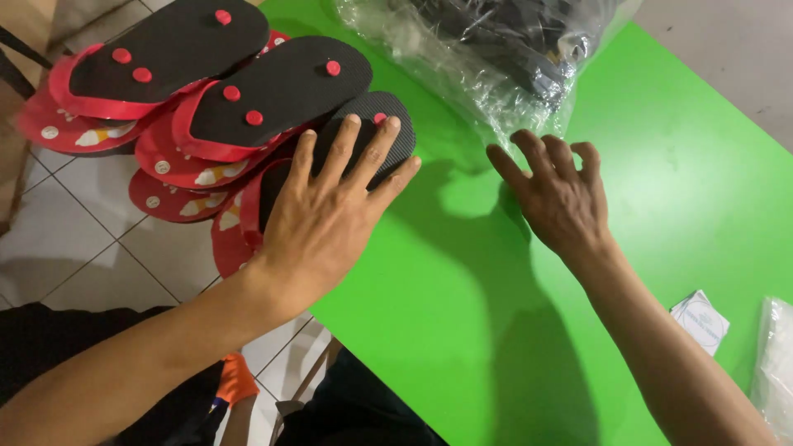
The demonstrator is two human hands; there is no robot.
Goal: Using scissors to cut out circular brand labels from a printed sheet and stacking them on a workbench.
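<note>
Left hand (326, 219): flat, fingers spread, palm down on a black sole (363, 136). Not gripping, just pressing on top. That sole sits upside down, half on the green table (462, 330), half over its left edge, with a red plug visible just past the fingertips.

Beyond and to the left of that hand: sole stack (190, 91), more flip-flop soles piled loosely, black undersides up, red rims, red plugs showing. Lower ones in the pile show red faces with white-yellow print. The stack overhangs a tiled floor (91, 248).

Right hand (557, 194): open, fingers slightly curled, palm down, fingertips at the near edge of a clear bag (487, 58). Can't tell if it touches the plastic or just hovers beside it. Nothing grasped. The bag lies ahead of that hand on the table, crinkled, with dark contents inside, too blurred to identify.

Right of the right forearm, near the table edge: small white packet (700, 320), and a bit of second plastic bag (776, 363) at the frame border.

The two hands are well apart, bare table between them.
</note>
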